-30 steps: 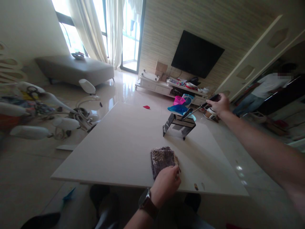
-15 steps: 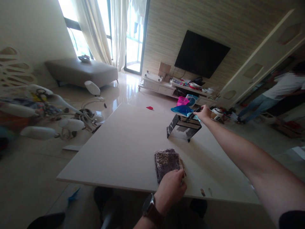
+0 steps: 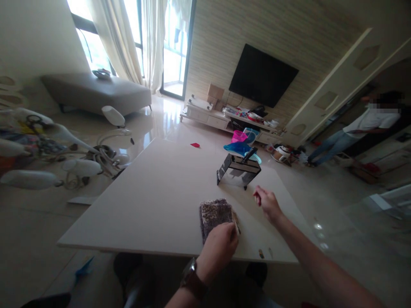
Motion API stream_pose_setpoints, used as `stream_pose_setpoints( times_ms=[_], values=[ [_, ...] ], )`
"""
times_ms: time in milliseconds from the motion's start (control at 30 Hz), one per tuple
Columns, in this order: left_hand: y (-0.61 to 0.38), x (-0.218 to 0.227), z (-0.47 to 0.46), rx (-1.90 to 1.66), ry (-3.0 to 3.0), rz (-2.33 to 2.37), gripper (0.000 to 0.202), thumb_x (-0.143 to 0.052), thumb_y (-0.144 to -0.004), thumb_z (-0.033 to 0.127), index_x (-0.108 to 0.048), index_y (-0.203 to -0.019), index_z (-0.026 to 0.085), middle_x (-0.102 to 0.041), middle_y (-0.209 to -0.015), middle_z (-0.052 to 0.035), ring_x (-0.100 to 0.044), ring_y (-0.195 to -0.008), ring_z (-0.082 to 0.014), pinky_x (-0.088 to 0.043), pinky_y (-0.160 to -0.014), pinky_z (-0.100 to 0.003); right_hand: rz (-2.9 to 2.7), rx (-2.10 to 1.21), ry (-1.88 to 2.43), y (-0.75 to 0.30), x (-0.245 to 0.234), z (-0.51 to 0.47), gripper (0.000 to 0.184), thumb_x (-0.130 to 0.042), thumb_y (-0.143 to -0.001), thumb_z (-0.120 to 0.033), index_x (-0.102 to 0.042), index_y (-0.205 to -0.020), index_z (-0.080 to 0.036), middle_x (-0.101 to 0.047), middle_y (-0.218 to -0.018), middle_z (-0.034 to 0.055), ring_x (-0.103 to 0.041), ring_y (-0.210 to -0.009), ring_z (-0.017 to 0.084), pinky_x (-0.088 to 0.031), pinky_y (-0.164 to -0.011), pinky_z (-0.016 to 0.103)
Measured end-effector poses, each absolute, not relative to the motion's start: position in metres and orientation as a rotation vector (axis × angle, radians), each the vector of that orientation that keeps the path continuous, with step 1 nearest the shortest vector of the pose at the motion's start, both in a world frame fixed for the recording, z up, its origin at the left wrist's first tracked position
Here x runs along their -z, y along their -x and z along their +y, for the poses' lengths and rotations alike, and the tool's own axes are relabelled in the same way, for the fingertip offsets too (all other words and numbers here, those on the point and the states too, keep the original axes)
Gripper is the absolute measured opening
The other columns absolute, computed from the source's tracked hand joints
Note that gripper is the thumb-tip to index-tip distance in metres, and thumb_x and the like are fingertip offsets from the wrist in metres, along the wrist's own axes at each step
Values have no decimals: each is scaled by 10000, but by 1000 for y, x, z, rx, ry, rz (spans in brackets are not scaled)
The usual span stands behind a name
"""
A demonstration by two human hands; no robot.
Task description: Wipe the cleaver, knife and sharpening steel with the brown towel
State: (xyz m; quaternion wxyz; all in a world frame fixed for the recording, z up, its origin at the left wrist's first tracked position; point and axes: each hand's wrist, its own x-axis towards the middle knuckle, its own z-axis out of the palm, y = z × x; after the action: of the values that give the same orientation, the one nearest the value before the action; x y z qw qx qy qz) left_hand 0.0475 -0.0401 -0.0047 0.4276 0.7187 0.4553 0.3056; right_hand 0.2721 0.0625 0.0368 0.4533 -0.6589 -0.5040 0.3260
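A folded grey-brown patterned cloth (image 3: 216, 214) lies near the front edge of the white table (image 3: 144, 205). My left hand (image 3: 221, 241), a watch on its wrist, is closed at the cloth's right edge and grips it there; the fingertips are partly hidden. Farther back stands a black-framed, silver-panelled utensil (image 3: 239, 170) with a black handle on top. Just right of and nearer than this utensil, my right hand (image 3: 268, 203) hovers over the table with curled fingers, not touching the handle. Whether it holds something small cannot be made out.
Two small flat bits (image 3: 261, 253) lie at the front edge. A red piece (image 3: 195, 145) is at the far edge. Beyond the table are a blue bag (image 3: 238, 148), a pink basket (image 3: 239, 136) and a lamp (image 3: 105, 154). A person (image 3: 356, 128) stands at right.
My right hand has let go of the black handle and drawn back toward me. My left hand stays at the cloth. The view has shifted slightly right.
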Motion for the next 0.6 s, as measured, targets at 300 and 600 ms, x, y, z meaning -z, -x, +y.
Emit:
stream_pose_setpoints(
  times_ms=[300,600],
  values=[
    [-62,17,-36,-914,-1379,1153,252,-481,-935,398,-605,-892,183,-642,-895,-47,-591,-852,-191,-453,-772,-290,-933,-1121,1413,-181,59,-50,328,-749,-762,-452,-630,-932,-198,-674,-829,19,-626,-740,179,-494,-655,286],
    [-87,16,-38,-841,-862,993,498,-634,-774,600,-633,-1002,157,-533,-580,45,-395,-380,-75,-255,-347,-169,-514,-1785,842,-175,21,-50,366,-608,-753,-513,-452,-593,-223,-430,-462,-65,-381,-403,88,-279,-394,210]
  ],
)
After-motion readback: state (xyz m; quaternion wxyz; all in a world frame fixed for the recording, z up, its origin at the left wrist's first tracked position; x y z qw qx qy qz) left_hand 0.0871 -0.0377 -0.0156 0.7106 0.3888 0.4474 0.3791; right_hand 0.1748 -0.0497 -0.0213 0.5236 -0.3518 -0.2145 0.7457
